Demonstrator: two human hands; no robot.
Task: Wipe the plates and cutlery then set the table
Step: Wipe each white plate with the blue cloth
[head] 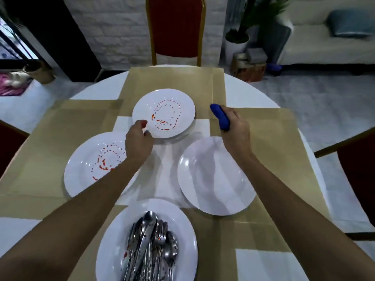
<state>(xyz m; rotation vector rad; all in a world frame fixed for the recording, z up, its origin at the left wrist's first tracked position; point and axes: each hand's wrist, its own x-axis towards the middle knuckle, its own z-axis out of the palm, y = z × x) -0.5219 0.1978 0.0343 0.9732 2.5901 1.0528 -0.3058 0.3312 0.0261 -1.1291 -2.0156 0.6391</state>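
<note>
One plate — rim partly hidden under left hand.

Near plate and the cutlery piled on it are cut off by the bottom edge, so the handle ends are out of view and the pieces cannot be counted. Left forearm covers the right side of the left plate, and the left hand covers part of the far plate rim. Blue cloth sits mostly hidden inside the right hand, with one end showing.
</note>
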